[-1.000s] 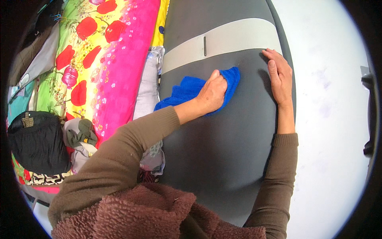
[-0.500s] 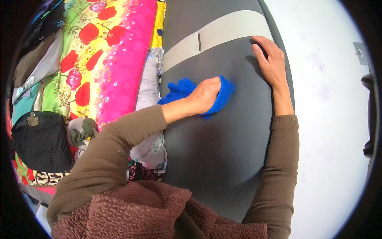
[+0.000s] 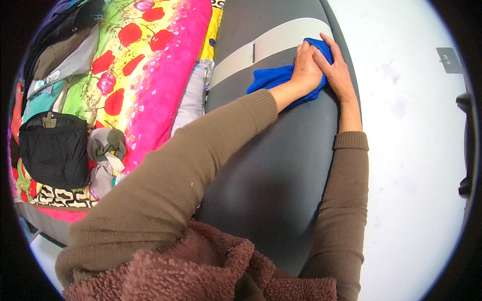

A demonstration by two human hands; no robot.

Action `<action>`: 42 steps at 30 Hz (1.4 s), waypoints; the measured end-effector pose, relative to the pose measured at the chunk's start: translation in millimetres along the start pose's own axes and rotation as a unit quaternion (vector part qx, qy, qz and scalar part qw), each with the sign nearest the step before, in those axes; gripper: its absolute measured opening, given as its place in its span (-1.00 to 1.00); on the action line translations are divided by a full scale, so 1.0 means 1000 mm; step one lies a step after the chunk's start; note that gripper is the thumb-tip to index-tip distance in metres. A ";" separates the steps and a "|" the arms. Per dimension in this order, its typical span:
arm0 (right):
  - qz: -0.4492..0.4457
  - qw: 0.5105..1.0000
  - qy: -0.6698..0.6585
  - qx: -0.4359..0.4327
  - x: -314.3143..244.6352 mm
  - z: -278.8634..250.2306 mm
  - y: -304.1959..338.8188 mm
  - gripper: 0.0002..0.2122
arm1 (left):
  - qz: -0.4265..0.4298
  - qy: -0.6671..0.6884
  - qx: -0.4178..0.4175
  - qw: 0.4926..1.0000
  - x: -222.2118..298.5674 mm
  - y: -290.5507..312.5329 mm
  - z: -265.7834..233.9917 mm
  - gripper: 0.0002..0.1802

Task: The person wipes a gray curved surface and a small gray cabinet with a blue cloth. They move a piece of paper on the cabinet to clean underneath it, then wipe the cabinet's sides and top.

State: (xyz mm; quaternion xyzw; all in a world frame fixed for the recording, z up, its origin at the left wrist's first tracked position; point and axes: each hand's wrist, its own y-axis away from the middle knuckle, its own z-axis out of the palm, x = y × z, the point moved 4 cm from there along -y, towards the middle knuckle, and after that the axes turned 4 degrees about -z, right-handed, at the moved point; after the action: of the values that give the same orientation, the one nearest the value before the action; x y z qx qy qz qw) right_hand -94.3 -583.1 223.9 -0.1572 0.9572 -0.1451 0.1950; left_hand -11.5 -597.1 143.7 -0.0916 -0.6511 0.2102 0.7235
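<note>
A blue cloth [image 3: 271, 78] lies bunched against a dark grey padded panel [image 3: 261, 165], partly over its pale cross band [image 3: 281, 36]. My left hand [image 3: 307, 70] is closed on the cloth and presses it near the panel's right edge. Right beside it, my right hand [image 3: 340, 75] rests along that edge, its fingers stretched out and its thumb reaching over toward the left hand. A flap of the cloth shows between the right thumb and index finger. The cloth under my left palm is hidden.
Left of the panel lies bright floral bedding [image 3: 150, 65] with a pink border. A grey pillow [image 3: 188, 100] sits between them. Folded black clothing [image 3: 54, 150] and other garments are piled at the far left. A white wall [image 3: 406, 150] runs along the right.
My left hand has carried the blue cloth up and to the right across the panel, from its middle to my right hand. The right hand stays near the edge.
</note>
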 end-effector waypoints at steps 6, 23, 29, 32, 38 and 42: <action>-0.077 0.995 0.058 0.008 -0.010 0.006 -0.003 -0.67 | -0.005 0.173 -0.107 0.979 -0.027 0.008 -0.024 -0.57; 0.094 0.940 -0.145 0.294 0.027 -0.048 -0.002 -0.61 | -0.059 0.003 -0.291 0.955 0.041 0.081 -0.056 -0.33; -0.020 0.978 0.206 -0.006 0.004 -0.005 -0.003 -0.77 | -0.143 0.150 -0.369 0.906 -0.011 0.063 -0.093 -0.47; 0.002 0.977 0.211 0.012 -0.002 0.001 -0.001 -0.77 | -0.030 0.002 -0.098 0.995 -0.057 0.029 -0.116 -0.75; 0.031 0.976 0.215 0.021 -0.005 0.001 0.000 -0.79 | -0.027 0.081 -0.074 0.994 -0.092 0.014 -0.073 -0.68; 0.023 0.977 0.211 0.027 -0.002 0.001 -0.001 -0.79 | 0.005 0.004 -0.097 0.995 -0.098 -0.002 -0.071 -0.72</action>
State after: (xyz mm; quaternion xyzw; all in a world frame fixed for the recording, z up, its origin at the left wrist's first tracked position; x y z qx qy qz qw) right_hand -91.7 -583.1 224.0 -0.0956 0.9759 -0.1963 -0.0037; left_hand 51.9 -629.9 46.3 -0.1654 -0.6654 0.1492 0.7125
